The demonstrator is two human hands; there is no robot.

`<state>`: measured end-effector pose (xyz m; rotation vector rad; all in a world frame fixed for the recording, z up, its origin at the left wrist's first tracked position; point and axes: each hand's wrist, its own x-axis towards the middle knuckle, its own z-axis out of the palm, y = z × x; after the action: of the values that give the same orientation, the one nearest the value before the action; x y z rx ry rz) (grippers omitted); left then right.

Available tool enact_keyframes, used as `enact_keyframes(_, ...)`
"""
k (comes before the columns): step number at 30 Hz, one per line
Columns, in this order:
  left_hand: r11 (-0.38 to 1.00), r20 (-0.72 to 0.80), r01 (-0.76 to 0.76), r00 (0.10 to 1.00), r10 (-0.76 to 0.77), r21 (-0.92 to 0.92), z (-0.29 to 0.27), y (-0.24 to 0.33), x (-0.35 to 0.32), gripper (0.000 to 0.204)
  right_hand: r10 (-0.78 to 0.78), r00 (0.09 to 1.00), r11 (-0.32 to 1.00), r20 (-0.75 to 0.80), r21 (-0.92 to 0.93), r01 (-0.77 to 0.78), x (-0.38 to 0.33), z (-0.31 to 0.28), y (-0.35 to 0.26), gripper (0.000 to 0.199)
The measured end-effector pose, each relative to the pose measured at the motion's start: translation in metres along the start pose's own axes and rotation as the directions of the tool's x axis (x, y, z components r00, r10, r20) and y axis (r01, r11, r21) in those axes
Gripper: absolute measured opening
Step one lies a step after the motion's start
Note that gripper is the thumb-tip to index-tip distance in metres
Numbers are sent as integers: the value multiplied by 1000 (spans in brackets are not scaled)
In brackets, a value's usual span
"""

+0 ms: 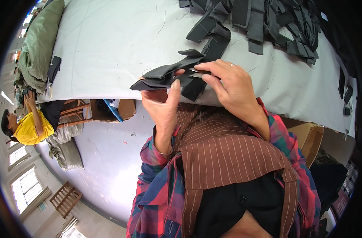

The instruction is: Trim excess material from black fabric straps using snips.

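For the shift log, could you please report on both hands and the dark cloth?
Left hand holding dark cloth. Right hand holding small metal tool. More dark strips piled beyond, on table.

Bright and diffuse across the table (109, 51), nearly even from left edge to right edge. Lit partly by daylight through a window (26, 185), overexposed to white, beyond the near left corner. Glaring white on the floor (113, 184) below the near edge. Dimmer under the near right corner. Low in contrast within the folds of the black fabric strips (255, 35). Fairly sharp centrally, softer toward the rim. Strongly bent by the fisheye, falling off to black outside.
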<state>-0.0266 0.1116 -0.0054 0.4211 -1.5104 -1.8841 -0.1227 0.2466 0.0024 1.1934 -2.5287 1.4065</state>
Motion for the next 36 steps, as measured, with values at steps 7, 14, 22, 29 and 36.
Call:
enact_keyframes(7,994,76,-60,996,52,96,-1,-3,-3,35,-79,997,978,-24,-196,72,3,16,-3,9)
enact_keyframes(14,992,78,-76,995,68,100,-2,-6,-4,37,-110,993,963,-42,-251,96,4,21,-2,8)
enact_keyframes(22,995,73,-38,997,31,96,0,-2,-4,36,-64,998,975,-27,-215,56,4,21,-2,8)
enact_keyframes(29,990,108,-87,991,75,109,3,6,-3,37,44,999,996,-9,-83,-44,4,15,-7,8)
enact_keyframes(36,994,65,-10,998,3,105,3,6,-5,41,16,999,990,-36,-143,-21,2,16,-10,7)
